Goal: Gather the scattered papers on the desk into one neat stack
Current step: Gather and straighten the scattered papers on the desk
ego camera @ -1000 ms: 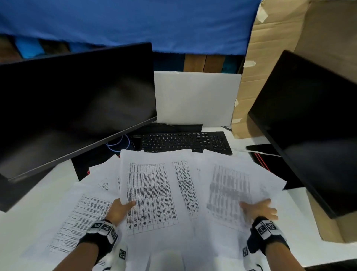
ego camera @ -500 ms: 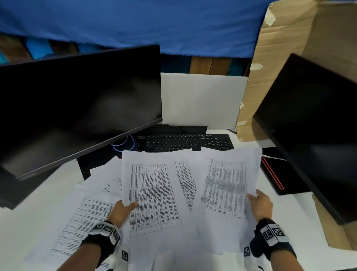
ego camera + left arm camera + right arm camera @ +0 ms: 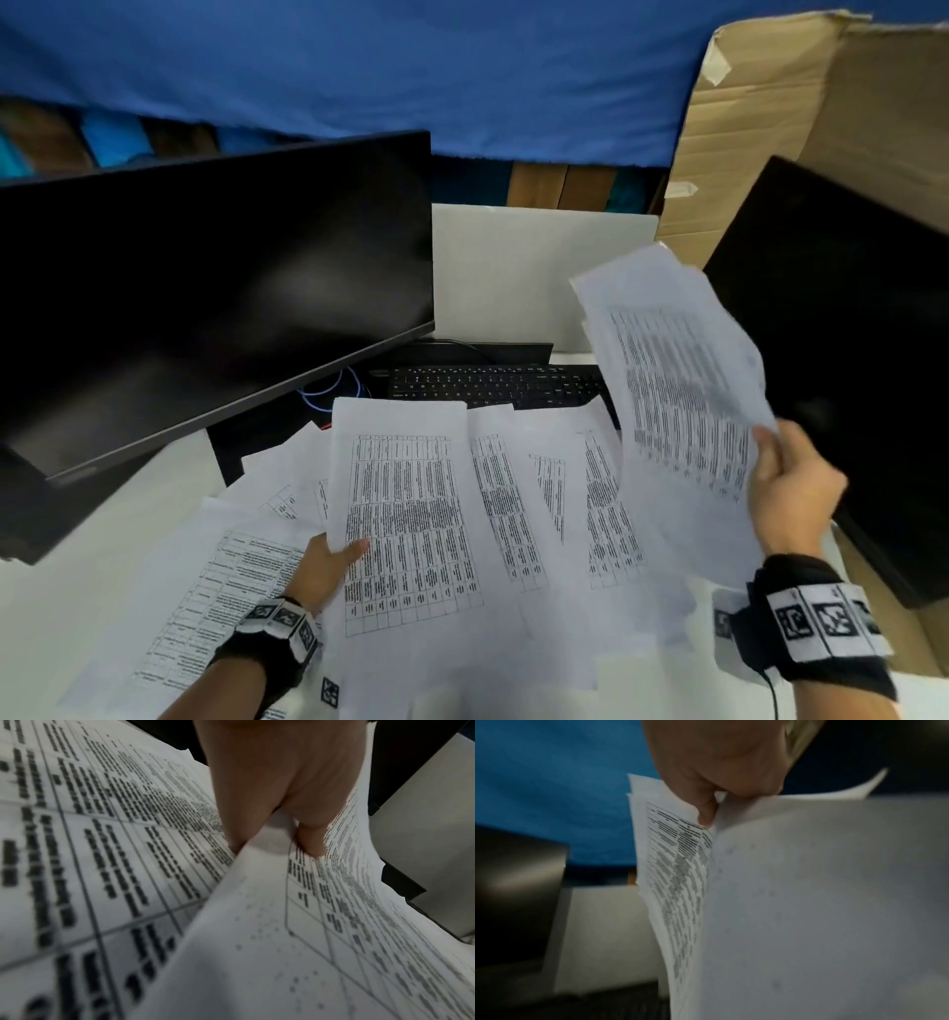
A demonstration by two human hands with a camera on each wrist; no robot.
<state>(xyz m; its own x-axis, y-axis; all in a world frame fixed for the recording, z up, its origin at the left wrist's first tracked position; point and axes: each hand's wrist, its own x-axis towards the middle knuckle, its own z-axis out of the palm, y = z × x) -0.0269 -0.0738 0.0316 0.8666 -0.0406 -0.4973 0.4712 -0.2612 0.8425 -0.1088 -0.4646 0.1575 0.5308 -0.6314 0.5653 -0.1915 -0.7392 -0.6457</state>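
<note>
a: gathering is under way. right hand (image 3: pixel 793 493) pinches a raised sheaf of papers (image 3: pixel 678 380) by its near edge, clear of the desk (image 3: pixel 61 591).
b: and the left?
a: left hand (image 3: pixel 323 565) pinches the edge of the top sheet (image 3: pixel 405 514), thumb above; loose sheets (image 3: pixel 575 493) lie fanned between the grips. next move, i judge: lay the sheaf on the top sheet and square the edges.

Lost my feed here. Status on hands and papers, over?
Right hand grips lifted sheets. Left hand pinches a sheet on the desk. Other papers lie scattered. Keyboard behind them.
</note>
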